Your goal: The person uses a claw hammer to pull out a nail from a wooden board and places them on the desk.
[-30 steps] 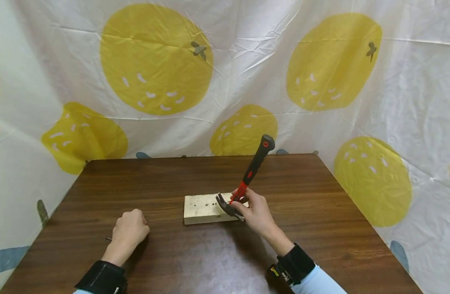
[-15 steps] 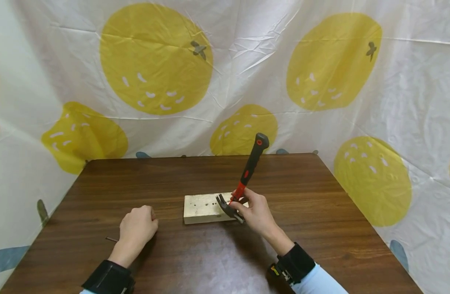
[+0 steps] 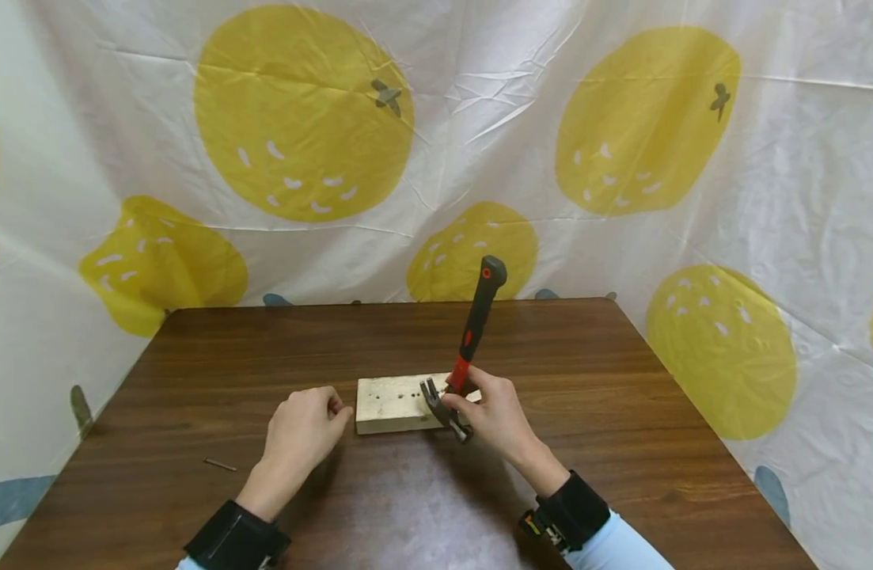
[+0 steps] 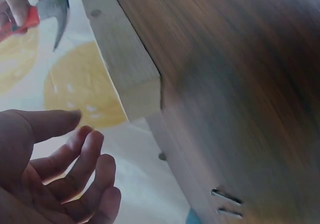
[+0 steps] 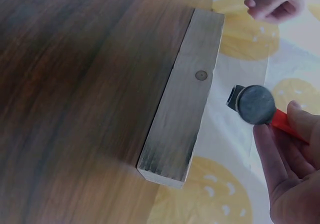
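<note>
My right hand [image 3: 503,416] pinches a claw hammer [image 3: 476,324] low on its neck, close to the head. The black and red handle points up, and the head hangs over the near edge of a pale wooden block [image 3: 389,412]. Dark holes or nail spots run along the block's top. My left hand [image 3: 301,427] is just left of the block, with fingers bent and thumb near the fingertips. Whether something thin is between them cannot be made out in the left wrist view. A nail [image 3: 220,465] lies on the table left of this hand.
The brown wooden table [image 3: 586,356] spreads out around the block. Behind and beside it hangs a white curtain [image 3: 479,142] with yellow fruit prints. Two thin nail-like shapes [image 4: 226,197] show on the table in the left wrist view.
My left hand has moved right and slightly away from me, up to the block, leaving the nail fully visible. The hammer's handle has tipped left in my right hand, which stays in place.
</note>
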Demonstrator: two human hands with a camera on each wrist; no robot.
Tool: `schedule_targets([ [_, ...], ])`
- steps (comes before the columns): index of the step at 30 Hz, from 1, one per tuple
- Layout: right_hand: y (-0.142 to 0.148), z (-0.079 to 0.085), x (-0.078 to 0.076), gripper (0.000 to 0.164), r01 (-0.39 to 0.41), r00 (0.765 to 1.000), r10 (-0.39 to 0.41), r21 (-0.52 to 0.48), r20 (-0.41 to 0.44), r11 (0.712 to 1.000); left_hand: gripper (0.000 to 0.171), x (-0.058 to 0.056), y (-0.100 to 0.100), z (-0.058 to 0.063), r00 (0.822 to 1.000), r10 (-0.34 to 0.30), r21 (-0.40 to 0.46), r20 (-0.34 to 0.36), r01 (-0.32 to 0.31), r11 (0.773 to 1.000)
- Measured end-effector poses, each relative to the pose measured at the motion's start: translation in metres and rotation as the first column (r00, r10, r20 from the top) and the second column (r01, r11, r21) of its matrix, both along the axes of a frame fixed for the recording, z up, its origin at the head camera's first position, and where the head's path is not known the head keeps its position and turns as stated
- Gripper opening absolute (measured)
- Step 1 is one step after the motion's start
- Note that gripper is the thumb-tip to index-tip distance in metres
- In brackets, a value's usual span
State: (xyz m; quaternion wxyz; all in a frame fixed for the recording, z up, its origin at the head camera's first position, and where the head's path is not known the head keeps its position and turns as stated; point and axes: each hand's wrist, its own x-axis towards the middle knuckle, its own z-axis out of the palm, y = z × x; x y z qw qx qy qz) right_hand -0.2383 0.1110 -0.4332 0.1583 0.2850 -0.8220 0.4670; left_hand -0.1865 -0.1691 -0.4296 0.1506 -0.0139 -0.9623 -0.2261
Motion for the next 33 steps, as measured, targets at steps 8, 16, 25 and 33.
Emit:
schedule_targets([
  [8, -0.001, 0.0, 0.001, 0.017, -0.023, 1.0, 0.023, 0.016, 0.018, 1.0, 0.015, -0.003, 0.021, 0.0, 0.989, -0.107, 0.028, -0.102, 0.11, 0.994],
  [16, -0.002, 0.0, 0.003, 0.019, -0.021, 1.0, 0.021, 0.03, 0.012, 0.999, 0.009, -0.005, 0.036, 0.0, 0.953, -0.233, 0.041, -0.195, 0.245, 0.969],
  [25, -0.007, 0.001, 0.004, 0.022, -0.024, 0.995, 0.029, 0.054, -0.094, 0.998, 0.03, -0.007, 0.053, -0.007, 0.88, -0.386, 0.079, -0.276, 0.421, 0.904],
  [33, -0.012, 0.0, 0.008, 0.024, -0.022, 0.993, 0.03, 0.071, -0.114, 0.997, 0.036, -0.008, 0.063, -0.011, 0.848, -0.415, 0.107, -0.328, 0.47, 0.876],
])
